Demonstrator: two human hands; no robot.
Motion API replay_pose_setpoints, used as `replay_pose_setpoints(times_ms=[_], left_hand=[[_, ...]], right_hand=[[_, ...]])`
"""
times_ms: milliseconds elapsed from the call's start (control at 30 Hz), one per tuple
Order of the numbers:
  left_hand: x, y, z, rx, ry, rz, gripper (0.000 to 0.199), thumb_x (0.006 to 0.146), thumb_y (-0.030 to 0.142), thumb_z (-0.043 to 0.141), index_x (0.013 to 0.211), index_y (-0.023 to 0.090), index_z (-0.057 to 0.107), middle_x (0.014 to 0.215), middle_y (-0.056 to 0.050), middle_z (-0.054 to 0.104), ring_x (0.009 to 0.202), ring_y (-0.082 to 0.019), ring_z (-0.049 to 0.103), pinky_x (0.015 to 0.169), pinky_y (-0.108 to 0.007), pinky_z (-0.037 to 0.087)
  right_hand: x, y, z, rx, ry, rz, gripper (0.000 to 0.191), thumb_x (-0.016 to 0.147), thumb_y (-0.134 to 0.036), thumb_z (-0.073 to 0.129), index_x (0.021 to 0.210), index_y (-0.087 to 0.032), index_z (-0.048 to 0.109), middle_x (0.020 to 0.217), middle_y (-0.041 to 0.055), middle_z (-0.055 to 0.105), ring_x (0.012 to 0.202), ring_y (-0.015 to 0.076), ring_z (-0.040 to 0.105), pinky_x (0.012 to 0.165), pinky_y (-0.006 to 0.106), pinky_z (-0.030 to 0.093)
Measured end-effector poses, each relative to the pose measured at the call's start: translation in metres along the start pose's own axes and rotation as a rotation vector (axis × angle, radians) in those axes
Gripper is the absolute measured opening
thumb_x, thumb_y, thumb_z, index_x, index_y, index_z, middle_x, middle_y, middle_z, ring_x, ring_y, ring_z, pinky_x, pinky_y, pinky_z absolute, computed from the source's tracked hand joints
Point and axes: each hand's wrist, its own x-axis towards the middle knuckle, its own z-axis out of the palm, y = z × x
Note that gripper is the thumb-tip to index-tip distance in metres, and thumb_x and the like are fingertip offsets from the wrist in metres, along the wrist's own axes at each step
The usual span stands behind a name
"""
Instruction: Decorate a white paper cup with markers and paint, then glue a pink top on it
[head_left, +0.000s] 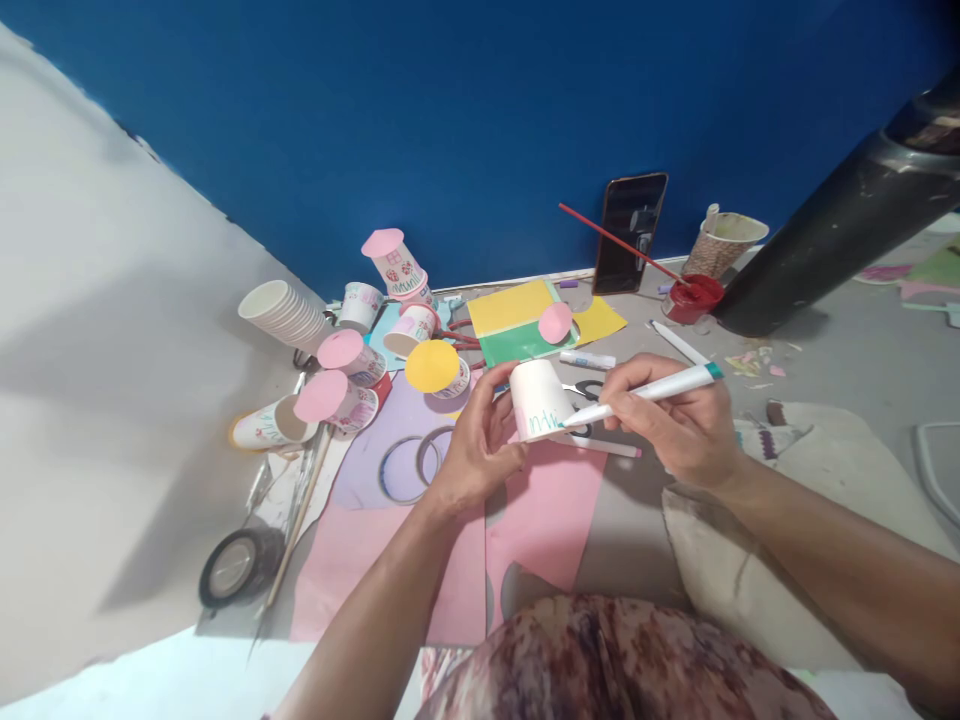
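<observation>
A white paper cup point(541, 390), turned upside down and slightly tilted, is gripped by my left hand point(481, 440) from its left side. Green strokes run along the lower part of the cup, and a pinkish patch shows at its left. My right hand point(671, 415) pinches a white marker point(645, 388) with a green end, its tip touching the cup at the end of the green strokes. Below the cup lies pink paper point(551, 500). Behind the marker, black-handled scissors point(589, 390) are partly hidden, and a pink-ended marker point(611, 447) lies close by.
Decorated cups with pink paper tops point(341, 352) and a stack of white cups point(281, 312) stand left. Tape rings point(401, 470) lie on purple paper. A phone point(631, 232) leans on the blue wall, near a red paint pot point(691, 298) and a dark cylinder point(832, 220).
</observation>
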Motion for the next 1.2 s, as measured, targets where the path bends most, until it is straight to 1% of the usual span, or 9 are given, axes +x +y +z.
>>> replay_pose_setpoints(times_ms=[100,267,367,500,633,833,933,1033,1200], left_hand=[[-0.0001,0.0003,0.0006,0.000,0.003,-0.011,0.077,0.078,0.037,0.088,0.143,0.027,0.047,0.152,-0.013,0.055,0.144,-0.036,0.055,0.103,-0.039,0.054],[-0.0009,0.0013,-0.0007,0.023,0.011,-0.026,0.075,0.079,0.036,0.086,0.143,0.027,0.047,0.152,-0.014,0.053,0.140,-0.036,0.058,0.086,-0.032,0.057],[-0.0009,0.0006,-0.0014,0.029,0.007,-0.018,0.074,0.078,0.032,0.085,0.141,0.027,0.047,0.155,-0.014,0.051,0.143,-0.036,0.056,0.092,-0.035,0.057],[-0.0011,-0.0020,-0.0013,0.014,0.006,-0.018,0.076,0.077,0.026,0.084,0.142,0.028,0.045,0.151,-0.014,0.055,0.141,-0.034,0.059,0.100,-0.039,0.056],[-0.0016,-0.0048,-0.0009,0.006,0.008,-0.009,0.075,0.076,0.023,0.082,0.141,0.028,0.045,0.148,-0.013,0.057,0.137,-0.032,0.061,0.104,-0.040,0.055],[-0.0014,-0.0057,-0.0005,0.025,-0.005,-0.009,0.075,0.076,0.020,0.080,0.141,0.028,0.044,0.157,-0.014,0.050,0.146,-0.035,0.055,0.114,-0.047,0.050],[-0.0014,-0.0053,-0.0004,0.051,-0.001,0.001,0.076,0.074,0.017,0.079,0.141,0.028,0.045,0.155,-0.014,0.052,0.144,-0.033,0.057,0.115,-0.046,0.049],[-0.0012,-0.0048,-0.0003,0.057,0.005,0.017,0.074,0.074,0.017,0.079,0.140,0.027,0.046,0.152,-0.013,0.053,0.142,-0.032,0.058,0.115,-0.045,0.049],[-0.0014,-0.0038,0.0001,0.055,0.017,-0.008,0.075,0.074,0.019,0.080,0.139,0.027,0.044,0.153,-0.014,0.053,0.146,-0.034,0.055,0.114,-0.045,0.050]], right_hand=[[0.0015,-0.0012,0.0009,-0.009,0.029,0.004,0.019,0.101,-0.025,0.067,0.082,-0.024,0.070,0.071,-0.0006,0.070,0.062,0.0146,0.066,0.058,0.028,0.051],[0.0036,-0.0006,0.0013,0.000,0.099,0.019,0.021,0.100,-0.028,0.068,0.080,-0.023,0.070,0.067,-0.0008,0.068,0.058,0.0143,0.063,0.057,0.028,0.050],[0.0035,0.0003,0.0013,0.060,0.072,0.051,0.023,0.100,-0.030,0.069,0.078,-0.023,0.070,0.068,-0.0005,0.069,0.057,0.0138,0.063,0.054,0.027,0.048],[0.0039,-0.0001,0.0018,0.042,0.117,0.050,0.017,0.100,-0.029,0.070,0.084,-0.023,0.072,0.067,-0.0010,0.069,0.057,0.0138,0.062,0.054,0.027,0.048],[0.0037,0.0006,0.0012,0.079,0.057,0.049,0.023,0.101,-0.029,0.068,0.079,-0.023,0.070,0.069,-0.0006,0.069,0.059,0.0137,0.063,0.055,0.027,0.048],[0.0026,-0.0005,0.0017,0.015,0.092,0.002,0.017,0.102,-0.029,0.068,0.087,-0.023,0.072,0.071,-0.0008,0.070,0.060,0.0136,0.063,0.057,0.027,0.047],[0.0013,-0.0020,0.0022,-0.021,0.057,0.002,0.013,0.101,-0.027,0.068,0.089,-0.023,0.073,0.075,-0.0005,0.072,0.064,0.0140,0.066,0.058,0.027,0.048],[0.0005,-0.0033,0.0024,-0.025,0.014,0.039,0.017,0.099,-0.028,0.070,0.083,-0.023,0.072,0.071,-0.0009,0.070,0.060,0.0135,0.063,0.055,0.027,0.047],[0.0036,-0.0042,0.0035,0.031,0.124,0.086,0.024,0.099,-0.039,0.070,0.081,-0.024,0.071,0.065,-0.0005,0.068,0.055,0.0151,0.061,0.052,0.029,0.049]])
